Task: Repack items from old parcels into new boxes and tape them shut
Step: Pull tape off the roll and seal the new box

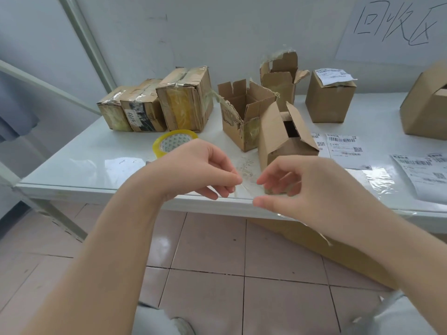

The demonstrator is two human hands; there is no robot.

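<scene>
Over the table's front edge, my left hand point(200, 168) and my right hand point(295, 187) pinch the two ends of a crumpled strip of clear tape point(248, 186) between them. Just behind my right hand a small brown box point(278, 136) lies tipped on the white table point(96, 160), its flaps partly open. A torn open box point(244, 112) stands behind it. Partly hidden by my left hand is a yellow-rimmed roll of tape point(169, 143).
Three taped old parcels point(157, 105) line the back left. Another torn box point(280, 76), a labelled closed box point(330, 95) and a big box point(425, 105) stand at the back right. Shipping labels point(343, 145) and clear film point(379, 180) lie at the right. More cardboard point(314, 240) sits under the table.
</scene>
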